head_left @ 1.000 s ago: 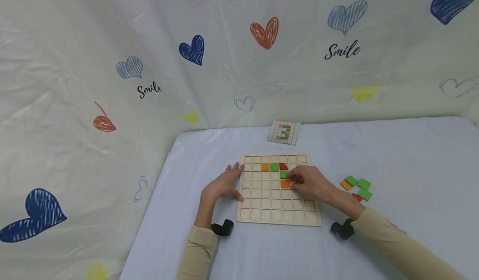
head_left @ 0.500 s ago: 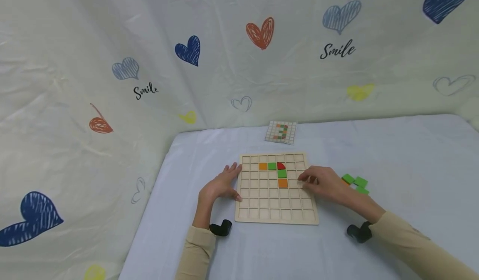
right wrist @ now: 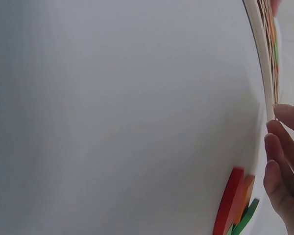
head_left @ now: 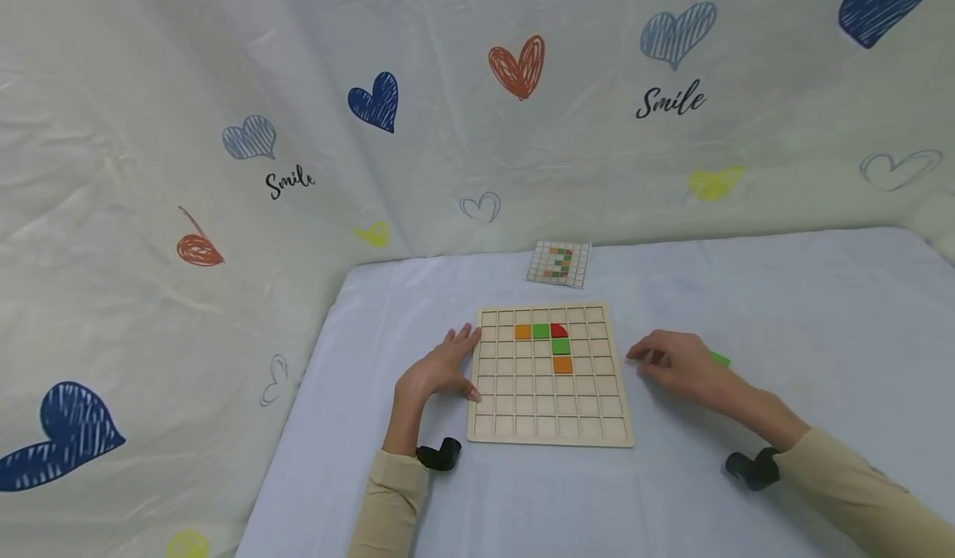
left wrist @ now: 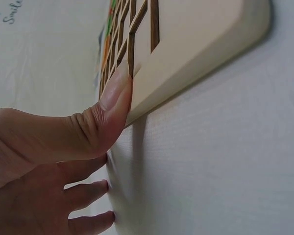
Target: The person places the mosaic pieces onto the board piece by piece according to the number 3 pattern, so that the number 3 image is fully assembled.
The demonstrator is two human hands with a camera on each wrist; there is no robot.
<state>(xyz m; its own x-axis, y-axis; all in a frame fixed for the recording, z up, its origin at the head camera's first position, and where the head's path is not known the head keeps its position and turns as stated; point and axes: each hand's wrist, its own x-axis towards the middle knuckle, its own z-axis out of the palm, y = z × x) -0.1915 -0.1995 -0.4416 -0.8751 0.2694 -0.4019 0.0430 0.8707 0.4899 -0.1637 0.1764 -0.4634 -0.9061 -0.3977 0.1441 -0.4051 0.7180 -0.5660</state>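
My left hand (head_left: 436,371) lies at the left edge of a wooden grid board (head_left: 515,419), its thumb touching the rim in the left wrist view. An orange tile (head_left: 523,332), a green tile (head_left: 540,331) and a red rounded tile (head_left: 559,331) form a row in the grid. Below the red one sit another green tile (head_left: 560,346) and an orange tile (head_left: 563,365). To the right of the board, my right hand (head_left: 686,367) hovers with bent fingers and nothing visible between them. It mostly covers the loose tiles; a green corner (head_left: 719,359) shows.
A small printed card (head_left: 559,264) with a coloured grid pattern lies behind the board. In the right wrist view, loose red (right wrist: 229,201), orange (right wrist: 246,197) and green tiles (right wrist: 247,216) rest on the white cloth. A heart-patterned curtain (head_left: 418,168) stands behind.
My right hand has drawn away from the orange tile in the grid, moving right off the board toward the loose tiles. The left hand stays at the board's edge.
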